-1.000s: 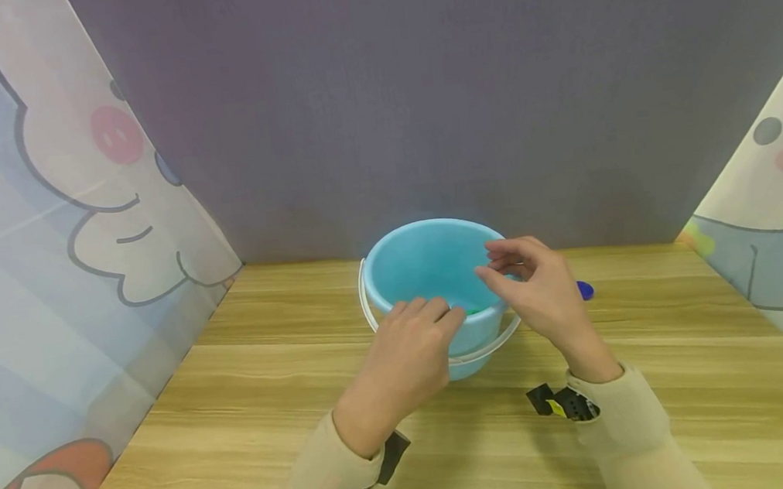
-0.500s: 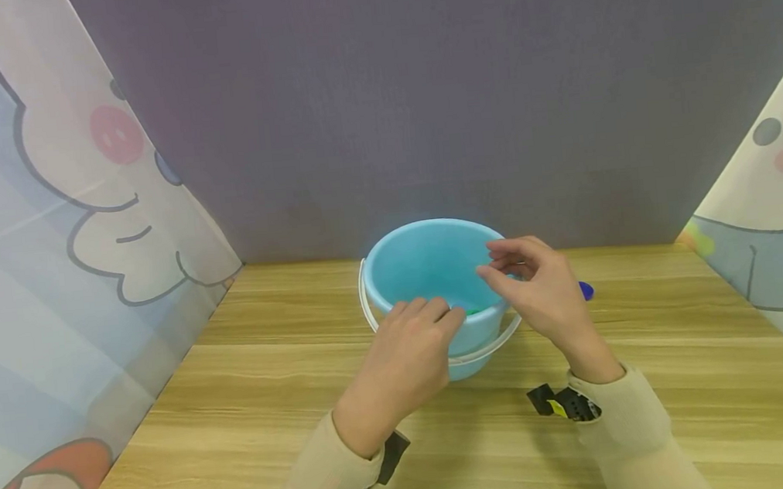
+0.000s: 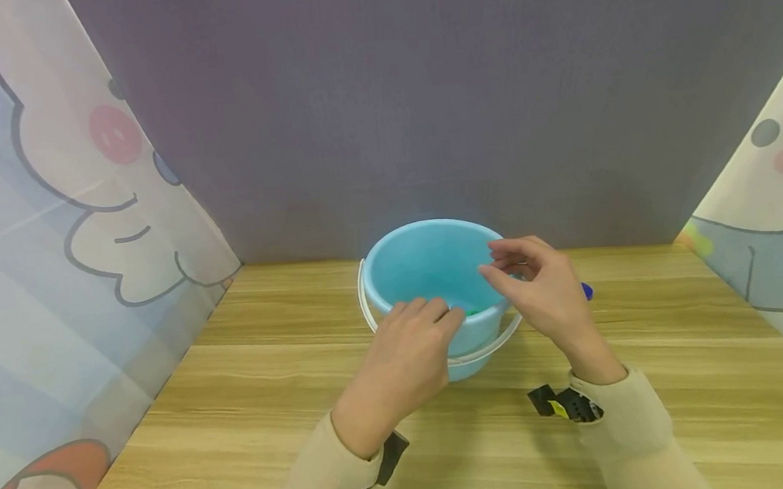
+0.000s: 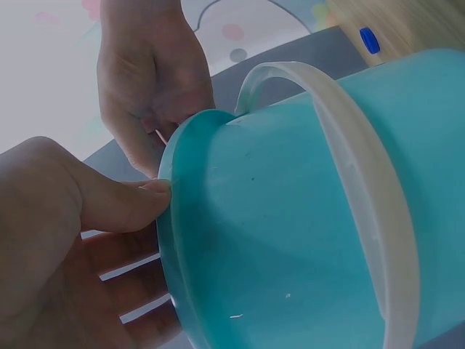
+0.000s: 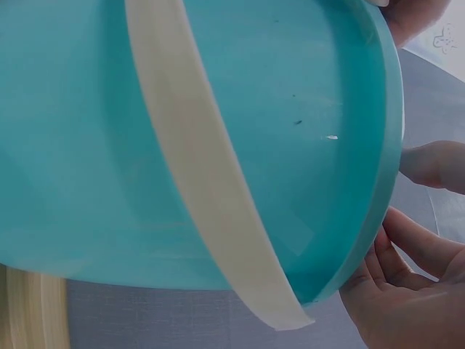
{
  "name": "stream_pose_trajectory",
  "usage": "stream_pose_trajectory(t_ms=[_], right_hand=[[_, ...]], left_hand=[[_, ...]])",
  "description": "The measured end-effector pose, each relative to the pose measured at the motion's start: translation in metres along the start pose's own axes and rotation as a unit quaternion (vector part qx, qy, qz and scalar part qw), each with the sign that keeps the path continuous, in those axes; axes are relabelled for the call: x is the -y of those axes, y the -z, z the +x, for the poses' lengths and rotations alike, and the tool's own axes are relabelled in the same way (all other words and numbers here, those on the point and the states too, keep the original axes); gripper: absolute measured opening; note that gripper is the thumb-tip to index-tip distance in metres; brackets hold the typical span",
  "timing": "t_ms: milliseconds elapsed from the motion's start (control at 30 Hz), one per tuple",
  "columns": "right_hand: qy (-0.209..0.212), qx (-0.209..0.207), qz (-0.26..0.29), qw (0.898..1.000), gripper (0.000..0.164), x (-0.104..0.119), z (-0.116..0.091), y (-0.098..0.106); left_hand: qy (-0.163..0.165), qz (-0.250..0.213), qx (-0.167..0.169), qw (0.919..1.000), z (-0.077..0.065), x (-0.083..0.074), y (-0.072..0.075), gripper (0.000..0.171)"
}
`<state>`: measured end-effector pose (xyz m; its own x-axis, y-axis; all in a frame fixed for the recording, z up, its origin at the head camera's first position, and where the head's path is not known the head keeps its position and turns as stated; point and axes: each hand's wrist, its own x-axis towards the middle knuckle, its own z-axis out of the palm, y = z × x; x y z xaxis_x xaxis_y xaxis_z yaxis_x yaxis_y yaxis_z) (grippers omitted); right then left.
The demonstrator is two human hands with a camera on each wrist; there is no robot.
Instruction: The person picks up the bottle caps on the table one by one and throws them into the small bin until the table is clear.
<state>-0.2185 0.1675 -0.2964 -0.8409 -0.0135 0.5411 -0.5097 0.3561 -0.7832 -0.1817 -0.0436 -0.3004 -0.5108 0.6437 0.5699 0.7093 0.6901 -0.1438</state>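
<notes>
A light blue bucket [image 3: 428, 264] with a white handle [image 3: 492, 351] stands on the wooden table. At its near rim my left hand [image 3: 414, 343] grips the edge; in the left wrist view the thumb [image 4: 134, 203] presses the outside and the fingers reach behind the rim. My right hand [image 3: 542, 289] hovers at the bucket's right rim, fingers loosely curved, a gap between thumb and fingertips, nothing visible held. A bit of something green [image 3: 473, 313] shows inside the bucket, mostly hidden by the near rim.
A small blue round object [image 3: 587, 291] lies on the table [image 3: 252, 412] behind my right hand, partly covered by it. A dark grey panel [image 3: 379, 106] rises behind the bucket. Printed cartoon curtains [image 3: 47, 228] hang on both sides.
Almost nothing differs. The right hand has shifted very slightly to the right; the left hand and the bucket stay in place.
</notes>
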Motion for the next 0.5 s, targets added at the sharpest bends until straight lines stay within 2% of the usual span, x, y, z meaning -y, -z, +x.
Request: stream_pose_trajectory(t_ms=[500], right_hand=[[0.004,-0.002,0.001,1.000,0.031,-0.0011,-0.0016,0.0047]], left_hand=[[-0.007,0.000,-0.014,0.9999,0.0003,0.0010,-0.0012,0.031]])
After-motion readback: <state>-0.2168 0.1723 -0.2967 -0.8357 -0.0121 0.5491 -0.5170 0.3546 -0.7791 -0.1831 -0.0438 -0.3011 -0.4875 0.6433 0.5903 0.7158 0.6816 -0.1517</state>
